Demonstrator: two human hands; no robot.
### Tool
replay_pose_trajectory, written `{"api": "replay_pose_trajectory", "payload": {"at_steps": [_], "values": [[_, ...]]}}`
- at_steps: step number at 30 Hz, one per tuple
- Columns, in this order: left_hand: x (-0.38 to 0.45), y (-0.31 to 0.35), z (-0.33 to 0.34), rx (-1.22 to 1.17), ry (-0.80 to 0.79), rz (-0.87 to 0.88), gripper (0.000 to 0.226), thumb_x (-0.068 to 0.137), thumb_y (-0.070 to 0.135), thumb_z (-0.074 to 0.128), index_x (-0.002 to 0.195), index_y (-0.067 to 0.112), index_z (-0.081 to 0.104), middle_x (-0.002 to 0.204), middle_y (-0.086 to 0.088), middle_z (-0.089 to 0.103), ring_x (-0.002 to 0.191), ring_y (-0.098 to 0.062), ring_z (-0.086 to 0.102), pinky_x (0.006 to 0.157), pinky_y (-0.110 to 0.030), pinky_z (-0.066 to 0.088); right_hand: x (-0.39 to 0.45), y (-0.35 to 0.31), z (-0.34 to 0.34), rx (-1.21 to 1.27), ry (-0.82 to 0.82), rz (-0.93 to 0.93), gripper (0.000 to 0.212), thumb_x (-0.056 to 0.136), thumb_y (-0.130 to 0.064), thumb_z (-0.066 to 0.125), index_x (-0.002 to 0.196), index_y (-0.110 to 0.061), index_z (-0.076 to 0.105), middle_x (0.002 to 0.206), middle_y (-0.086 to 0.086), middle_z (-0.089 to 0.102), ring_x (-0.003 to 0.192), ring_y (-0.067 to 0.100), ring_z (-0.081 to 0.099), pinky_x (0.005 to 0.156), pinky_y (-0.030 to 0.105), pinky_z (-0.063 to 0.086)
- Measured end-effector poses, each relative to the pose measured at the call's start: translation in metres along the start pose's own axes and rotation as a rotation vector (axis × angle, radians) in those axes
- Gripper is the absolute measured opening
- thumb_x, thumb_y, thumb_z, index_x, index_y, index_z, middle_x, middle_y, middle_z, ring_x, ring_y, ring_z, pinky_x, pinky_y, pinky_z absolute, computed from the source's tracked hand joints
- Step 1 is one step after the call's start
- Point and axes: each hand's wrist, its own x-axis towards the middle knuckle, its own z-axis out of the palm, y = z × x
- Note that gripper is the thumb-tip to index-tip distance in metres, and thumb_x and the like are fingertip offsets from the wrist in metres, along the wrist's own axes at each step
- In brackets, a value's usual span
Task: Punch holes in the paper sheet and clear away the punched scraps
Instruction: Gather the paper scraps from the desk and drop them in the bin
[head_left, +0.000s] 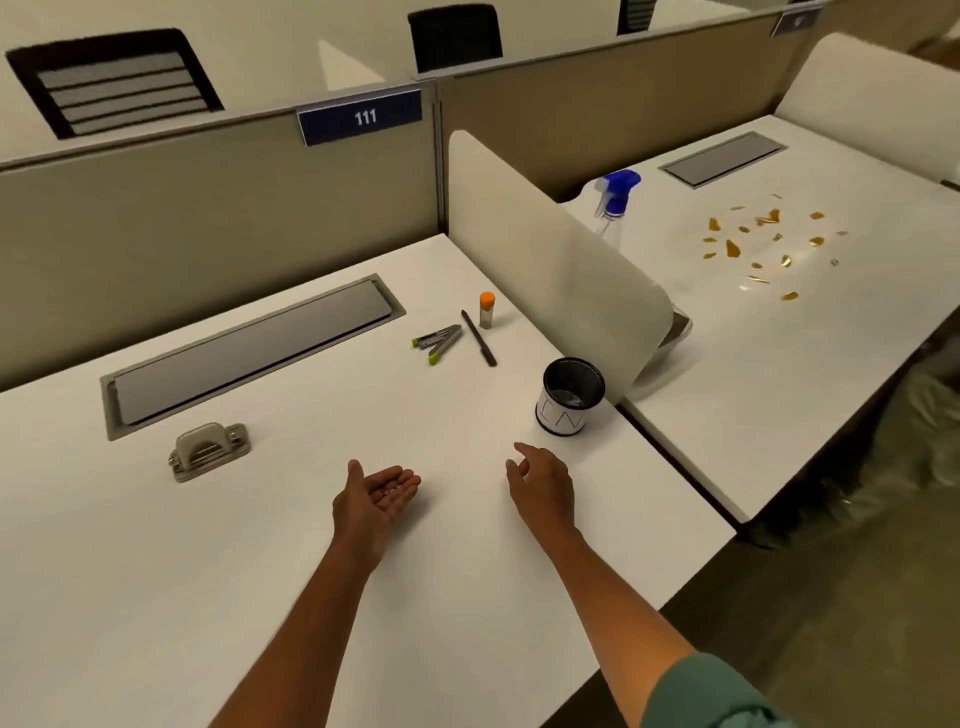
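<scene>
punched scraps (390, 490), tiny pale dots, lay in the cupped, upturned palm of the left hand (382, 493), fingers apart and clamped on nothing. they looked nearly weightless and loose, likely to scatter with a tilt or a breath, so cradling seemed better than pinching. the right hand (540, 480) hovered just beside it, loosely curled and empty. the small black bin (571, 396) stood near, the hole punch (210, 449) well apart to the left. no paper sheet showed on the desk (156, 571).

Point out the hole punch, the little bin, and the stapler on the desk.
hole punch (209, 451), head view, on its top lever.
little bin (562, 415), head view, on its white outer wall.
stapler (440, 340), head view, on its metal body.
</scene>
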Motion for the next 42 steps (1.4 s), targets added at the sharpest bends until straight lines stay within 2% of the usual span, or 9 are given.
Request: {"api": "replay_pose_trajectory", "payload": {"at_steps": [5,10,17,24,29,33,36,40,42], "values": [[0.014,-0.010,0.029,0.028,-0.004,-0.018,0.064,0.102,0.045,0.032,0.104,-0.013,0.058,0.106,-0.031,0.063,0.099,-0.040,0.065,0.085,-0.041,0.053,0.036,0.007,0.008,-0.012,-0.021,0.021,0.029,0.093,-0.024,0.054,0.120,-0.018,0.063,0.110,0.004,0.066,0.109,0.024,0.056,0.089,0.036,0.048],[0.023,-0.014,0.043,0.025,0.019,-0.026,0.063,0.102,0.045,0.033,0.103,-0.013,0.058,0.106,-0.031,0.063,0.098,-0.040,0.065,0.083,-0.041,0.053,0.052,0.003,0.019,-0.048,0.016,0.015,0.027,0.093,-0.025,0.054,0.118,-0.019,0.062,0.106,0.002,0.066,0.102,0.022,0.059,0.083,0.033,0.048],[0.035,-0.011,0.057,0.028,0.026,-0.019,0.063,0.103,0.045,0.033,0.103,-0.013,0.059,0.105,-0.031,0.064,0.099,-0.039,0.066,0.087,-0.042,0.053,0.065,-0.001,0.029,-0.120,0.040,0.063,0.024,0.095,-0.030,0.052,0.114,-0.023,0.064,0.112,-0.001,0.067,0.101,0.023,0.062,0.078,0.033,0.050],[0.041,-0.005,0.060,0.014,0.019,-0.010,0.063,0.103,0.044,0.033,0.102,-0.013,0.059,0.104,-0.031,0.064,0.098,-0.039,0.066,0.086,-0.042,0.053,0.064,-0.005,0.035,-0.166,0.076,0.090,0.014,0.096,-0.026,0.053,0.098,-0.022,0.066,0.100,0.001,0.065,0.085,0.027,0.063,0.065,0.032,0.047],[0.041,-0.005,0.058,0.006,0.017,-0.020,0.064,0.102,0.045,0.033,0.103,-0.014,0.058,0.104,-0.031,0.064,0.097,-0.039,0.066,0.086,-0.041,0.053,0.062,-0.007,0.039,-0.199,0.103,0.083,0.017,0.098,-0.026,0.048,0.096,-0.019,0.064,0.100,0.001,0.063,0.080,0.028,0.062,0.063,0.034,0.047],[0.040,-0.003,0.052,-0.006,0.021,-0.022,0.063,0.102,0.045,0.034,0.102,-0.013,0.059,0.103,-0.030,0.065,0.095,-0.038,0.068,0.085,-0.041,0.055,0.059,-0.009,0.043,-0.239,0.131,0.057,0.018,0.099,-0.024,0.047,0.099,-0.015,0.062,0.102,0.003,0.064,0.077,0.031,0.064,0.059,0.031,0.041],[0.038,0.000,0.046,-0.016,0.025,-0.015,0.064,0.102,0.045,0.033,0.102,-0.013,0.059,0.103,-0.030,0.065,0.094,-0.037,0.068,0.084,-0.040,0.056,0.055,-0.012,0.044,-0.245,0.156,0.030,0.016,0.098,-0.020,0.051,0.096,-0.010,0.063,0.096,0.008,0.065,0.069,0.034,0.064,0.055,0.032,0.039],[0.036,0.005,0.037,-0.017,0.033,-0.007,0.064,0.103,0.045,0.033,0.102,-0.013,0.059,0.103,-0.030,0.065,0.095,-0.037,0.068,0.080,-0.039,0.059,0.050,-0.019,0.044,-0.309,0.201,-0.012,0.010,0.089,-0.013,0.066,0.082,-0.007,0.063,0.077,0.011,0.064,0.050,0.031,0.060,0.042,0.030,0.041],[0.035,0.007,0.032,-0.026,0.036,-0.006,0.064,0.103,0.045,0.033,0.103,-0.013,0.059,0.103,-0.031,0.064,0.095,-0.038,0.067,0.082,-0.040,0.057,0.050,-0.018,0.043,-0.344,0.218,-0.036,0.010,0.087,-0.011,0.067,0.080,-0.006,0.063,0.074,0.012,0.064,0.048,0.032,0.060,0.040,0.029,0.041]]}}
